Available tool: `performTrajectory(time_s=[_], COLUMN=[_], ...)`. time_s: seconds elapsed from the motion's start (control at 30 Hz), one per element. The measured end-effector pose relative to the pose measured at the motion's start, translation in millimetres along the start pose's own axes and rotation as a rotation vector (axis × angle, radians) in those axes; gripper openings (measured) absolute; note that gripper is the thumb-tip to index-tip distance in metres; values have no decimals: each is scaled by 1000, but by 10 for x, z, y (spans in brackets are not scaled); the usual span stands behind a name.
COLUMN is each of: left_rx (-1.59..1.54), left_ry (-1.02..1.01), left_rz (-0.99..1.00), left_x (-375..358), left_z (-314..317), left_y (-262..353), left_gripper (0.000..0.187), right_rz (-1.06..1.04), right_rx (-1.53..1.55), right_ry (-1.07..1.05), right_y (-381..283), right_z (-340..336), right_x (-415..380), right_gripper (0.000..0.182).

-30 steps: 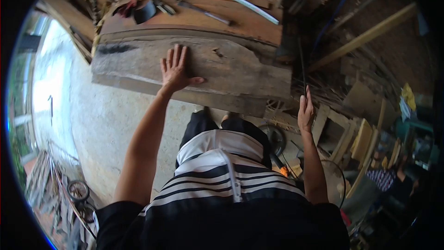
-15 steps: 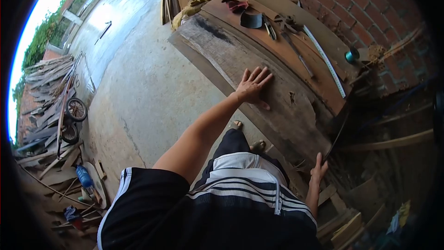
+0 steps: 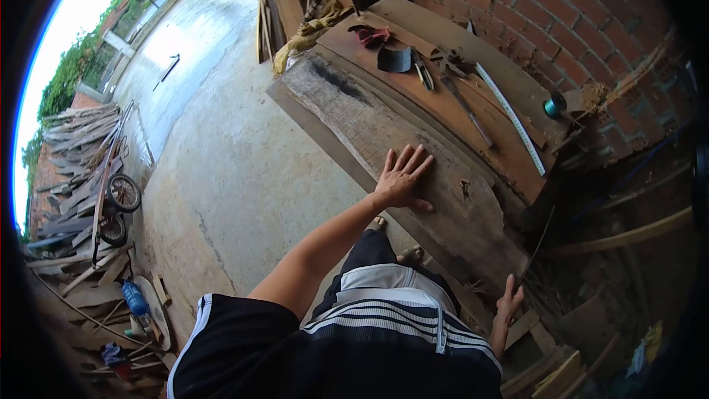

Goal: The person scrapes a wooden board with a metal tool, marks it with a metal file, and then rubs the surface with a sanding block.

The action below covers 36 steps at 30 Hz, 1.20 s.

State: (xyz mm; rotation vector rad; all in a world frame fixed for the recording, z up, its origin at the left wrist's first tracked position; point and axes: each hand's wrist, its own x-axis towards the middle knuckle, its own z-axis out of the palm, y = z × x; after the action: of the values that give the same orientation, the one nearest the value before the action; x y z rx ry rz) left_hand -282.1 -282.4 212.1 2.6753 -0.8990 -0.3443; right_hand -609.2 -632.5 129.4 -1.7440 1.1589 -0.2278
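My left hand (image 3: 402,179) lies flat with fingers spread on a weathered wooden board (image 3: 347,114), which has a dark patch at its far end and a small hole near my fingers. At the board's near right end, my right hand (image 3: 507,304) is closed with a finger pointing forward. It grips what looks like a hand saw (image 3: 541,237), its thin blade seen edge-on, right at the board's end; the handle is hidden in the hand.
Beyond the board, a brown panel carries a white ruler (image 3: 513,122), a long metal tool (image 3: 469,112), a dark metal plate (image 3: 394,60) and a red cloth (image 3: 369,35). A green spool (image 3: 554,106) sits near the brick wall (image 3: 546,7). Scrap wood (image 3: 81,148) and wheels (image 3: 123,193) line the left.
The view has tilted, so the bench and board sit lower in the picture. My left hand stays flat on the board; my right hand and the blade remain at its end.
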Motion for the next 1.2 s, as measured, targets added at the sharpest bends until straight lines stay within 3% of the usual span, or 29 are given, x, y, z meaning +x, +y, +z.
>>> performTrajectory(time_s=[0.23, 0.33, 0.47, 0.6, 0.7, 1.0, 1.13, 1.2], left_rx=[-20, 8, 34, 36, 35, 6, 73, 63], left_ry=[5, -36, 19, -7, -15, 0, 71, 70], left_rz=[-50, -97, -120, -132, -142, -106, 17, 112], left_x=[144, 241, 235, 260, 246, 226, 30, -122], left_z=[-47, 99, 170, 168, 151, 202, 164, 154], left_y=[99, 113, 117, 167, 156, 170, 81, -55], left_gripper=[132, 133, 135, 135, 135, 132, 87, 86], right_rz=[-49, -300, -358, -233, -255, -190, -279, -414], right_rx=[-6, -264, -276, -276, -327, -314, -462, -437], right_ry=[25, 8, 12, -48, 55, 62, 222, 338], right_y=[-538, -376, -564, -670, -612, -641, -640, -691], right_z=[-73, 69, 89, 74, 138, 172, 178, 192], right_x=[113, 334, 373, 309, 290, 252, 182, 101], right_gripper=[59, 59, 61, 69, 70, 78, 65, 52])
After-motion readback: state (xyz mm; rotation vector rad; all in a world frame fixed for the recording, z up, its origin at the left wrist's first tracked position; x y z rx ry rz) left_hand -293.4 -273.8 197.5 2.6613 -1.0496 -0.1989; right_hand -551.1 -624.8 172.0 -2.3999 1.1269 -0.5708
